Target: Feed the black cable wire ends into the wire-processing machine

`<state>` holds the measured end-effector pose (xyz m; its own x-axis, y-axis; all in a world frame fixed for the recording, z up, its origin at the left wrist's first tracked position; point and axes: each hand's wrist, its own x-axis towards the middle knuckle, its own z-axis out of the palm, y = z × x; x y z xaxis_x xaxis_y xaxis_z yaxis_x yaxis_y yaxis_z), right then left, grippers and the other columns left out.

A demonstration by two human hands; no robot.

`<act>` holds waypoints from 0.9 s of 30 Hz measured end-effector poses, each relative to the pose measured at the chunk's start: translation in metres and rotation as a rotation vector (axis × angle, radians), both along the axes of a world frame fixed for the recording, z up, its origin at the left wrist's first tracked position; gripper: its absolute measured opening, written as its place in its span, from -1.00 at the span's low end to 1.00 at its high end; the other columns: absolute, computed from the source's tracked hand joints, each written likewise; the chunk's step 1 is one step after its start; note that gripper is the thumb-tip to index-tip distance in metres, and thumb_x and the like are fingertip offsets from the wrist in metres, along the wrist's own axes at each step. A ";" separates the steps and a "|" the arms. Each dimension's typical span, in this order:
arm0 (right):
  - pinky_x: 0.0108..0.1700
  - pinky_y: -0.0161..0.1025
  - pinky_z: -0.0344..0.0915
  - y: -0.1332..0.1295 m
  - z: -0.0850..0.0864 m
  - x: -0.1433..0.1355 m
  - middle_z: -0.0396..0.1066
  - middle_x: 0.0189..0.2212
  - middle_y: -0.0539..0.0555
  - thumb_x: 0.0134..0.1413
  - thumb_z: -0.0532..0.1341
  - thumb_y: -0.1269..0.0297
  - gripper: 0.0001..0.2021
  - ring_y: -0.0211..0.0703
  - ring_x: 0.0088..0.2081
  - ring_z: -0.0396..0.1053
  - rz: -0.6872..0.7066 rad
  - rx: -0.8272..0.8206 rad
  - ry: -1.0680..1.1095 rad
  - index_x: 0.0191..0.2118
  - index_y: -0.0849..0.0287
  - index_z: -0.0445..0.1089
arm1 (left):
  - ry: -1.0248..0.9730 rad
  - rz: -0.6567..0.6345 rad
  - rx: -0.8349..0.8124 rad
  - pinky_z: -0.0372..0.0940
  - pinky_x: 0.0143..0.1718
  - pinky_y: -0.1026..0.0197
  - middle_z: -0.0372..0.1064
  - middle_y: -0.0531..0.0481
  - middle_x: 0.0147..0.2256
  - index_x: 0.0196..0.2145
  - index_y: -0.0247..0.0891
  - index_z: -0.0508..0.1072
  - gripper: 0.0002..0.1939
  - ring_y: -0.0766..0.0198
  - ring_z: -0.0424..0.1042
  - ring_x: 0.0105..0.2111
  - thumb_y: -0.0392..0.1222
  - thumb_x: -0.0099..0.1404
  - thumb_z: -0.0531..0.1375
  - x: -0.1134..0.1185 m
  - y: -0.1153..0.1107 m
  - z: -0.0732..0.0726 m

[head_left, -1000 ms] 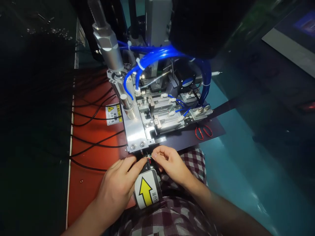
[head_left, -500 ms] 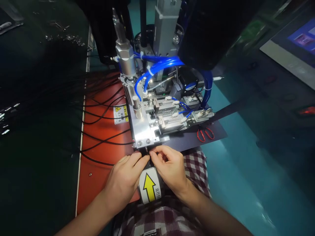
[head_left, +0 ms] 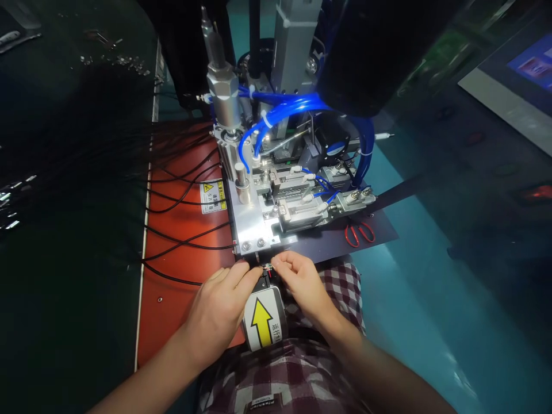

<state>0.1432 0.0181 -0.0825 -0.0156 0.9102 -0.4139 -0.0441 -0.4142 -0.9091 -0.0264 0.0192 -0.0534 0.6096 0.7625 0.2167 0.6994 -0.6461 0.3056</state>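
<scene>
My left hand [head_left: 225,296] is closed in front of the machine, thumb and fingers pinched together. A black cable [head_left: 183,280] runs across the orange table into this hand; the part inside the grip is hidden. My right hand [head_left: 302,283] pinches a small shiny metal connector [head_left: 268,267] between thumb and forefinger, close to the left fingertips. A bit of red shows just below it. Both hands are over a black guide block [head_left: 264,283], below the metal plate [head_left: 253,230] of the machine. Fine details of the connector are too small to make out.
Below the hands is a white label with a yellow arrow [head_left: 261,322]. Blue air tubes [head_left: 297,106] arch over the cylinders [head_left: 299,213]. Red-handled scissors [head_left: 360,234] lie right. More black cables [head_left: 185,244] cross the orange table [head_left: 159,328]. A screen [head_left: 535,63] stands far right.
My right hand has moved slightly right and up, away from the left fingertips. The small metal connector now shows between the hands. My left hand stays nearly in place.
</scene>
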 end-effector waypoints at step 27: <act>-0.53 -0.35 0.03 -0.006 0.007 0.011 0.13 -0.62 -0.09 0.06 0.18 0.26 -0.85 -0.33 -0.57 0.06 0.111 0.190 -0.236 -0.46 0.20 0.31 | -0.016 0.008 -0.037 0.30 -0.43 0.17 0.33 -0.11 -0.34 -0.08 -0.35 0.39 -0.70 0.18 0.32 -0.43 -0.41 0.30 -0.03 -0.001 -0.001 -0.002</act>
<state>0.1545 0.0124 -0.0756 -0.0429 0.9697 -0.2405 0.2127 -0.2263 -0.9505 -0.0274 0.0179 -0.0554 0.6000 0.7751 0.1979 0.6993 -0.6283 0.3408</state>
